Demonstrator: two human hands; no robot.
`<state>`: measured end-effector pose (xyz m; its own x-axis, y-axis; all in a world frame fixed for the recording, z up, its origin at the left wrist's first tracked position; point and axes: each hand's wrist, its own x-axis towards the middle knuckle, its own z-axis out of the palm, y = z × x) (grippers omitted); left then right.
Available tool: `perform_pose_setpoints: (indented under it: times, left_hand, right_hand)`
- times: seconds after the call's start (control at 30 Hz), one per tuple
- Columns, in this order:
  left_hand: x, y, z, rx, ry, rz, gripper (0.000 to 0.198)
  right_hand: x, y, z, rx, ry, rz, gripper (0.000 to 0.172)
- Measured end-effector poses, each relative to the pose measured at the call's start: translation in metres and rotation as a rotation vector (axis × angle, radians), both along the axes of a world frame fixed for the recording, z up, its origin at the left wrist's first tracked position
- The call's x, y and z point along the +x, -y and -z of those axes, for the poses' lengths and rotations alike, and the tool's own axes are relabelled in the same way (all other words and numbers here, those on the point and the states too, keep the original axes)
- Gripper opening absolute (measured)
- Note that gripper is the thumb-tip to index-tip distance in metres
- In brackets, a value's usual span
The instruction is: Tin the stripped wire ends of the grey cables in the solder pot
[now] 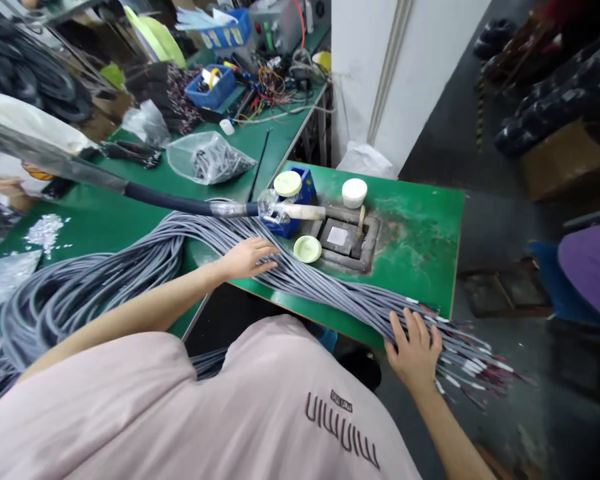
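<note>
Our L hand [247,259] lies flat on the bundle of grey cables [300,273], fingers loosely spread, palm down, not closed on anything. Our R hand [415,350] is draped over the same bundle near its stripped ends [473,367], fingers wide apart and slightly curved; we can't tell if it's actually gripping or just pressing down.

The bundle runs diagonally across the front of the green workbench [420,207], w/ the ends sticking out past the bench's R edge, over the floor. Toward the L it leads to a big grey cable coil [45,313] on a 2nd green bench [95,227].

Just past our L hand: a round pale-green tub [307,249], beside a square dark metal fixture w/ a silver centre [337,240]. A white tub [354,192] sits behind it. Also a blue box [305,187] w/ a pale-green lid [287,183] on top. A black hose [180,203] runs over the bundle to a pale tube end [305,212] above the fixture. On the 2nd bench, a plastic bag of grey cable bits [207,160] & a blue crate [213,87].
</note>
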<state>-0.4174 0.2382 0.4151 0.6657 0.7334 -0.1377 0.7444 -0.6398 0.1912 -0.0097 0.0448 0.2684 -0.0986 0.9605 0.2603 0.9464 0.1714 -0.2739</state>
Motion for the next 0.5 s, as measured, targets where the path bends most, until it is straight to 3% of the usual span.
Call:
perform_pose_setpoints:
  times: [0.1,0.27,0.37,0.5]
  left_hand:
    - [0.004,-0.017,0.028,0.017,-0.015,0.145,0.050]
    - [-0.014,-0.030,0.065,0.089,-0.084,0.183,0.057]
    - [-0.023,-0.033,0.074,0.124,-0.152,0.216,0.067]
    - [-0.025,-0.026,0.076,0.204,-0.203,0.253,0.081]
  right_hand:
    - [0.002,-0.004,0.008,0.038,0.020,0.006,0.080]
    - [0.003,-0.008,0.013,0.054,0.119,0.030,0.064]
    - [0.005,-0.013,0.007,0.011,0.148,0.046,0.057]
    - [0.009,-0.024,-0.010,-0.073,0.156,0.057,0.064]
